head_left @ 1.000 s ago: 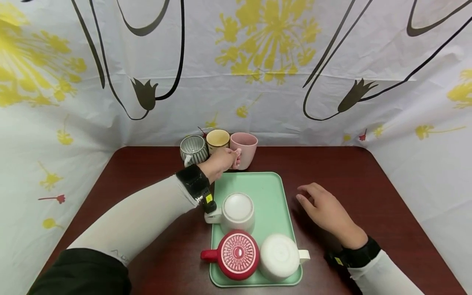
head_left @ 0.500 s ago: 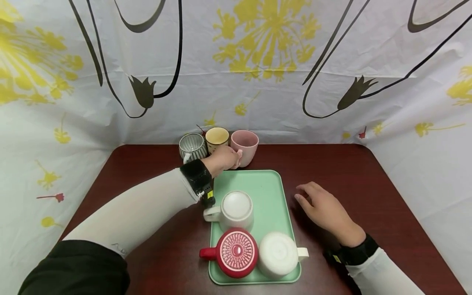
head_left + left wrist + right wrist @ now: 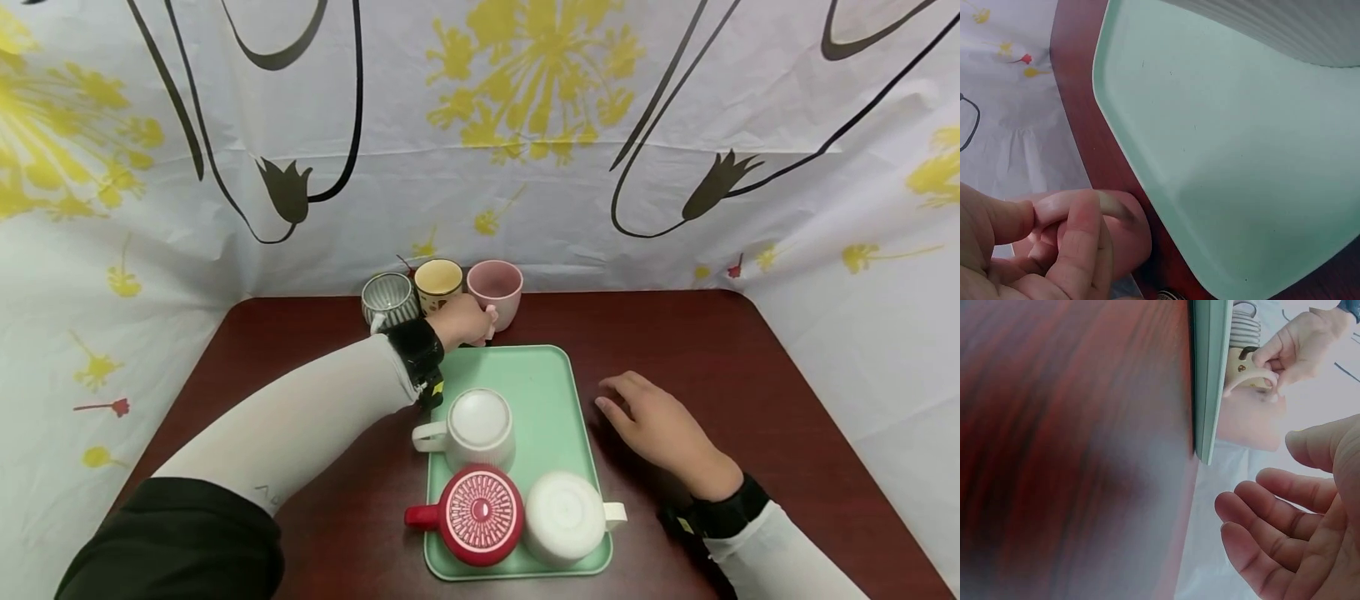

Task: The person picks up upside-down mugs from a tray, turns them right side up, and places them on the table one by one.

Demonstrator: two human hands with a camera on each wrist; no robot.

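Closest to the camera, the green tray has three mugs sitting upside down on it: a red mug and a white mug side by side at the near end, and a ribbed white mug just behind them. The far half of the tray is bare.

The right hand is lying on the dark red tabletop just right of the tray, fingers relaxed and spread, holding nothing.

Further back, the left hand is stretched past the tray's far edge, and its grip is pinched round the handle of the pink mug, thumb and fingers curled on it. That mug stands upright against the backdrop, rightmost in a row with a yellow mug and a grey striped mug.

Looks to me like the grab step: handle taken, mug not lifted yet. I'd guess the next move is lifting it clear of the yellow mug, flipping it over and setting it on the bare part of the tray.
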